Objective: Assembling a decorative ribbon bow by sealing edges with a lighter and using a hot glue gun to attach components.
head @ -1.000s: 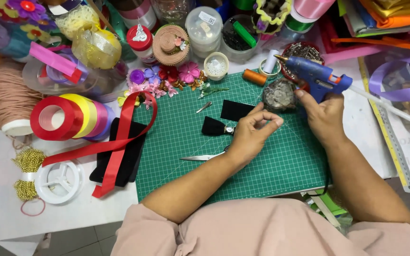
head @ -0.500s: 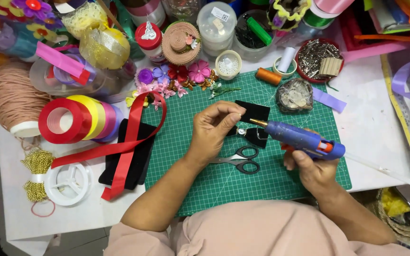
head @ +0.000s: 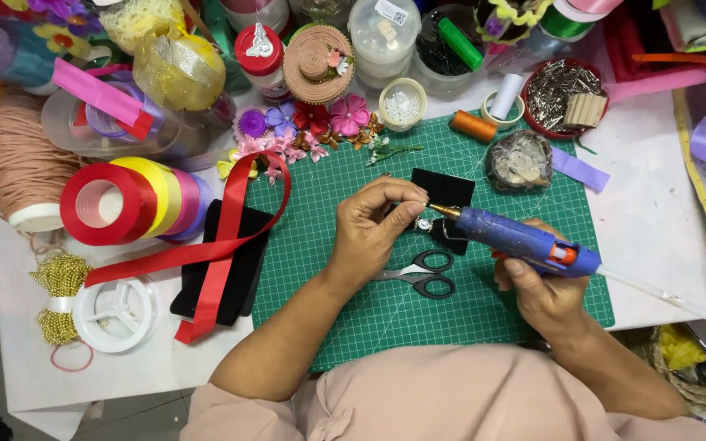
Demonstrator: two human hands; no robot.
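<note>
small piece (head: 423, 222) pinched in left hand (head: 373, 233), glue gun (head: 525, 242) tip touching

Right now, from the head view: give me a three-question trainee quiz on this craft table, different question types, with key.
1. True or false: the right hand holds the blue hot glue gun with its brass nozzle aimed at the small piece pinched in the left hand.
2. What lies on the green gridded cutting mat just below the left hand? A) black-handled scissors B) a ruler C) a pencil
3. Fill in: the long loose ribbon draped over the black fabric is ____.

Key: 1 true; 2 A; 3 red.
</note>
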